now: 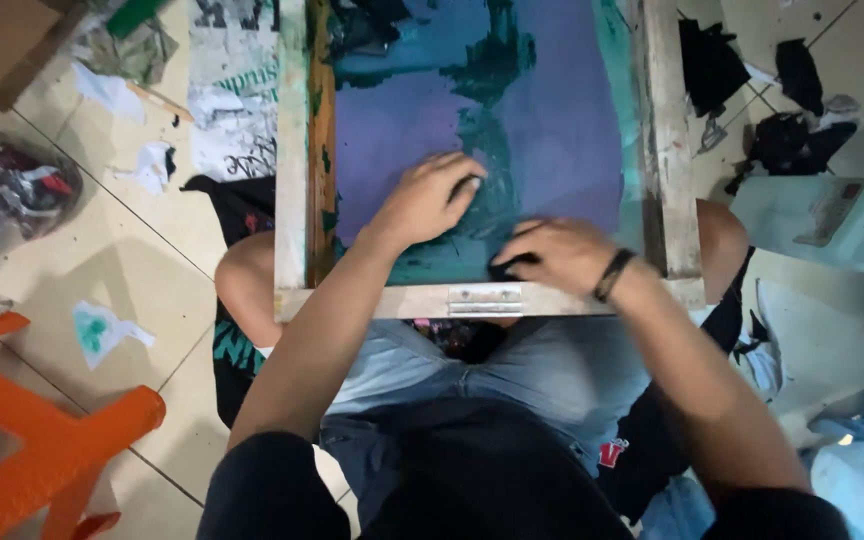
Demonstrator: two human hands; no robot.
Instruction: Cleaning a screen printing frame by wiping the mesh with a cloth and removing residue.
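A wooden screen-printing frame (292, 150) rests across my knees, its mesh (552, 120) stained purple and teal. My left hand (427, 198) lies palm down on the mesh near the lower middle, fingers curled and pressing the surface. My right hand (557, 255), with a dark band on its wrist, is closed around a small dark cloth or pad (512, 265) at the bottom of the mesh, just above the frame's lower bar. A metal hinge plate (485, 298) sits on that bar.
An orange plastic stool (42, 440) stands at the lower left. Paper scraps (102, 330) and a bag of rags (12, 190) lie on the tiled floor. Dark cloths (782, 140) and a pale green jerrycan (822, 220) sit at the right.
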